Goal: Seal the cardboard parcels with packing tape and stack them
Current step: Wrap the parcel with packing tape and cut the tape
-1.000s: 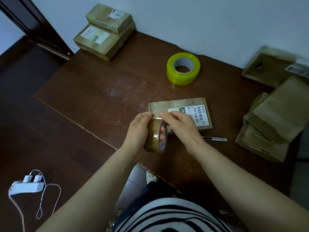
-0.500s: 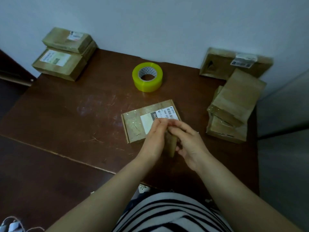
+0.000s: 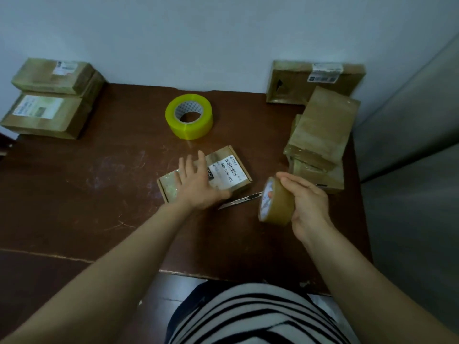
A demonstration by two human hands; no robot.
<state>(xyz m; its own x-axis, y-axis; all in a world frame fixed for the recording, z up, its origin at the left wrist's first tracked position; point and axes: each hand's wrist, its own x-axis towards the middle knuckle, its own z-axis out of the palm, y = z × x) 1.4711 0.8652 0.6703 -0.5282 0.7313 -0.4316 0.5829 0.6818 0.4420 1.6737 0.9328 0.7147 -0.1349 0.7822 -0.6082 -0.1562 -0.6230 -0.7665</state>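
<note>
A small flat cardboard parcel (image 3: pixel 231 173) with a white barcode label lies in the middle of the dark wooden table (image 3: pixel 99 189). My left hand (image 3: pixel 196 184) lies flat on the parcel's left half, fingers straight. To the right, my right hand (image 3: pixel 306 204) grips a brown roll of packing tape (image 3: pixel 274 203), held on edge just above the table. A slim utility knife (image 3: pixel 242 199) lies on the table between the two hands, partly under my left hand.
A yellow-green tape roll (image 3: pixel 190 116) sits behind the parcel. Two stacked parcels (image 3: pixel 49 98) stand at the back left. More parcels (image 3: pixel 320 140) are piled at the right, one (image 3: pixel 313 81) leaning on the wall. A grey cabinet (image 3: pixel 409 145) borders the table's right side.
Both hands were together on the brown tape roll in front of the parcel. Now they are apart: my left hand lies on the parcel, my right has carried the roll to the right.
</note>
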